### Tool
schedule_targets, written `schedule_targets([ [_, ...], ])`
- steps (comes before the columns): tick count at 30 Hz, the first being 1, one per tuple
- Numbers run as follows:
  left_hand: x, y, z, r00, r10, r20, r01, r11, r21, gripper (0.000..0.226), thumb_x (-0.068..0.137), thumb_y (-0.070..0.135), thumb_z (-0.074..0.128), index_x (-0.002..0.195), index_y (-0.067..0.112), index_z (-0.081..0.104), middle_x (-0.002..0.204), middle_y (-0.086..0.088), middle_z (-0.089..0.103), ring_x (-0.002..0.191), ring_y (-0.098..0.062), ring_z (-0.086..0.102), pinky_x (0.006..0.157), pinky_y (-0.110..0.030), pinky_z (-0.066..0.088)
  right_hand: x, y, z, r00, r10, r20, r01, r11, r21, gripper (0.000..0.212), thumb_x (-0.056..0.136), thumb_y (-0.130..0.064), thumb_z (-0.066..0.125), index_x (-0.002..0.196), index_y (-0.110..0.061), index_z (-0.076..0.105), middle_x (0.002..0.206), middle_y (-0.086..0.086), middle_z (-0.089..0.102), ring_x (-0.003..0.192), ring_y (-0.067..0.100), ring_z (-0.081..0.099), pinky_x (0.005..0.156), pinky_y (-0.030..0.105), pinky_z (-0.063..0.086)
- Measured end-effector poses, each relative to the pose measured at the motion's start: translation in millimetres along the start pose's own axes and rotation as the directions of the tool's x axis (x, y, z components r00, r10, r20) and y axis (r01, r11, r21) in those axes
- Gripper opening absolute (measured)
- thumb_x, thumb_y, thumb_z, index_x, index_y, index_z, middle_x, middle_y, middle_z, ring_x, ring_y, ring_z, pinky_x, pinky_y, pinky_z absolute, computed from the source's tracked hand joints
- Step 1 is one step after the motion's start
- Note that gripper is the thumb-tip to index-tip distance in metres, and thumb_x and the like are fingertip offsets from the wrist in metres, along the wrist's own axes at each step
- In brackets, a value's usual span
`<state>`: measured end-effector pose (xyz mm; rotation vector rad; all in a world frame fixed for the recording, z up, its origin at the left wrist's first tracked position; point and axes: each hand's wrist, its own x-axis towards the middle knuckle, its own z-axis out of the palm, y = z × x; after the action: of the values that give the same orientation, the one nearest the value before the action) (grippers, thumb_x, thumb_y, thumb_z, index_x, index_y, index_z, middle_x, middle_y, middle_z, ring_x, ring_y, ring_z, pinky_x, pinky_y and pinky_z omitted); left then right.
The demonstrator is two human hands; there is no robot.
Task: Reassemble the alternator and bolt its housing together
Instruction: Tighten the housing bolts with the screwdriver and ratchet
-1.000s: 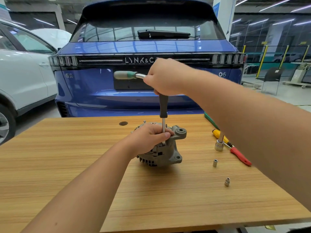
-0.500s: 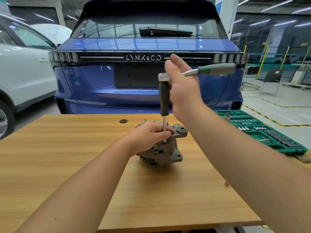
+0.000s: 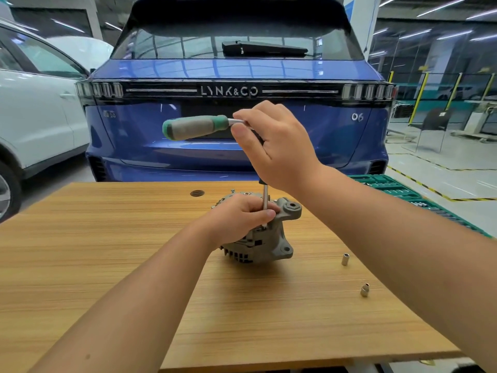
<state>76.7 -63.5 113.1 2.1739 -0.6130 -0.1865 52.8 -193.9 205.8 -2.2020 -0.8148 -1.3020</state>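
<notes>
Centrally, on the wooden table [image 3: 107,265], the alternator [image 3: 265,242] was gripped by the left hand [image 3: 239,219]; above it, the ratchet [image 3: 193,127] was grasped by the right hand [image 3: 279,146]. Beyond both, a blue car [image 3: 242,146] was parked; two sockets [image 3: 345,259] were lying right of the grip.

alternator [image 3: 265,242] | grey cast housing | upright on table | ratchet [image 3: 192,127] above

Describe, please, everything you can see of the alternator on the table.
The alternator is a grey, cast-metal-looking unit standing on the wooden table. Slotted vents ring its lower body; mounting ears with holes project on its right. The left hand grips its top, fingers curled over the housing. A ratchet extension, held by the right hand, comes down vertically onto it.
</notes>
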Motion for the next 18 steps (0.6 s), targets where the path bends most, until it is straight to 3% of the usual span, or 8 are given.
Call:
schedule_targets([
  [4,0,0,0,1.0,-0.001,0.003,0.001,1.0,-0.004,0.018,0.104,0.043,0.056,0.11,0.053,0.071,0.106,0.006,0.074,0.106,-0.03,0.066,0.083,-0.037,0.054,6,-8,-4,0.996,0.002,0.091,0.0,1.0,-0.021,0.036,0.104,-0.033,0.047,0.114,-0.01,0.072,0.096,0.004,0.064,0.091,0.025,0.054,0.076,0.033,0.039],
  [7,1,-1,1,1.0,-0.013,-0.021,0.013,1.0,-0.004,0.018,0.103,0.046,0.057,0.109,0.055,0.072,0.1,0.018,0.073,0.1,-0.021,0.068,0.079,-0.035,0.053,24,-11,-14,0.946,0.119,0.303,-0.053,0.975,-0.216,0.038,0.106,-0.042,0.042,0.09,-0.019,0.067,0.086,-0.002,0.058,0.082,0.022,0.052,0.064,0.036,0.04],
  [10,1,-2,2,0.999,-0.018,-0.027,0.018,1.0,-0.008,0.018,0.102,0.048,0.058,0.106,0.061,0.071,0.102,0.016,0.073,0.104,-0.026,0.067,0.078,-0.031,0.052,52,-12,-28,0.824,0.337,0.456,-0.153,0.907,-0.393,0.042,0.103,-0.04,0.043,0.067,-0.02,0.048,0.068,0.0,0.053,0.063,0.022,0.048,0.053,0.032,0.032],
  [13,1,-3,3,1.0,-0.015,-0.026,0.014,1.0,-0.017,0.019,0.102,0.048,0.059,0.107,0.061,0.071,0.106,0.014,0.074,0.109,-0.032,0.066,0.079,-0.032,0.052,71,-10,-40,0.628,0.525,0.575,-0.441,0.849,-0.293,0.027,0.1,-0.03,0.05,0.082,-0.013,0.061,0.076,0.005,0.075,0.071,0.022,0.069,0.066,0.033,0.051],
  [14,2,-4,3,1.0,-0.015,-0.027,0.014,1.0,-0.015,0.019,0.102,0.048,0.059,0.108,0.062,0.07,0.105,0.016,0.074,0.109,-0.031,0.067,0.082,-0.033,0.053,71,-8,-44,0.544,0.559,0.626,-0.596,0.782,-0.181,0.026,0.101,-0.029,0.05,0.088,-0.01,0.064,0.077,0.006,0.077,0.076,0.022,0.074,0.073,0.035,0.056],
  [16,2,-5,2,1.0,-0.011,-0.024,0.01,1.0,-0.008,0.019,0.101,0.049,0.059,0.108,0.062,0.07,0.102,0.023,0.072,0.106,-0.025,0.068,0.088,-0.037,0.055,64,-3,-50,0.406,0.548,0.731,-0.865,0.488,0.115,0.022,0.101,-0.025,0.05,0.095,-0.007,0.062,0.077,0.006,0.074,0.077,0.025,0.076,0.077,0.04,0.058],
  [18,2,-4,2,1.0,-0.011,-0.025,0.011,1.0,-0.008,0.018,0.101,0.049,0.059,0.107,0.062,0.07,0.101,0.023,0.072,0.105,-0.025,0.068,0.09,-0.04,0.056,50,2,-47,0.379,0.499,0.78,-0.924,0.157,0.349,0.013,0.1,-0.021,0.049,0.097,-0.012,0.058,0.079,0.002,0.071,0.078,0.024,0.075,0.084,0.044,0.053],
])
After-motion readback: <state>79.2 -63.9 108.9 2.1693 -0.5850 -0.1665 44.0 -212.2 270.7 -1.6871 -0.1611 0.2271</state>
